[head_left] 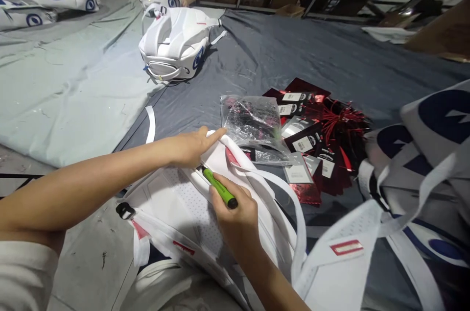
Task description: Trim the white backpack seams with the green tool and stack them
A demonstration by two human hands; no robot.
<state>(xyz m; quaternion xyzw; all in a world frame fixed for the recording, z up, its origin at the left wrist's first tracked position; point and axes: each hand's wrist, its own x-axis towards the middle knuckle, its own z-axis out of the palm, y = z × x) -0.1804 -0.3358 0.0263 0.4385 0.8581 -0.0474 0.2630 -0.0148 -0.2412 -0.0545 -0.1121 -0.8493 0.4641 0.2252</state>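
While my right hand [238, 213] grips the green marker [221, 188], tip toward my left hand [190, 148] (its grip I cannot tell), the latter touches the white backpack [198, 210].

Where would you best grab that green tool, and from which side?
I'd take the green tool by its thick barrel, coming from the near right, as the right hand does: its black butt end faces that way, while the narrow dark tip points away, toward the left hand.
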